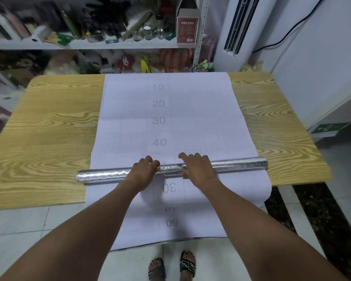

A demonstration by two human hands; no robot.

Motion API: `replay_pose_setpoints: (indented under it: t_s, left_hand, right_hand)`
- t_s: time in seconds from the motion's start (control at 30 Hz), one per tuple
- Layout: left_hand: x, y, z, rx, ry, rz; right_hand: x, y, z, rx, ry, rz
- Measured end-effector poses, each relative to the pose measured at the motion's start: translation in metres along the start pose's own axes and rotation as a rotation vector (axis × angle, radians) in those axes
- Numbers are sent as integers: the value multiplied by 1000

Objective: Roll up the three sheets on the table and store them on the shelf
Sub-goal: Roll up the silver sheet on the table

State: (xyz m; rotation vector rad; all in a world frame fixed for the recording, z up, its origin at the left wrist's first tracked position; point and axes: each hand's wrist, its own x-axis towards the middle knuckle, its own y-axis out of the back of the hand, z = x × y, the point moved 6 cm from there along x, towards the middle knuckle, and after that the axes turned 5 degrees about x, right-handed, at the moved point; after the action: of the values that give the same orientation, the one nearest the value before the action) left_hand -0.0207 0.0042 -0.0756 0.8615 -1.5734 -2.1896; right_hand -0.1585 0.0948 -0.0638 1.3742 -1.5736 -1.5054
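Two hands sit on the middle of a shiny silver roll [103, 175]. The left hand [144, 170] has its fingers curled over the roll. The right hand [198, 168] bends its fingers over it too, with the thumb on the near side. The roll lies from left to right across a white sheet [166, 110] with big gray numbers on it. The sheet lies flat on a wood table [49, 128], and its near end hangs down off the near edge. Both ends of the roll stick out past the sheet. Far behind the table is a white shelf [89, 45] full of stuff. Small glass jars [148, 30] stand on it, and one has something white inside. Right of the jars stands a red box [187, 27] with its top open; I cannot tell what is in it.
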Motion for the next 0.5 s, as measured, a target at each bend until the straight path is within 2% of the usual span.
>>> replay_pose_setpoints:
  t_s: [0.17,0.37,0.5]
  left_hand:
    - [0,-3,-1,-176,1,-72]
    - [1,-3,2,-146,-45,-17]
    - [3,1,1,-23,-36,27]
  right_hand:
    - [-2,-5,2,0,-6,-12]
    - [-5,-6,-2,-106,35,22]
    - [-6,-6,-3,-129,41,21]
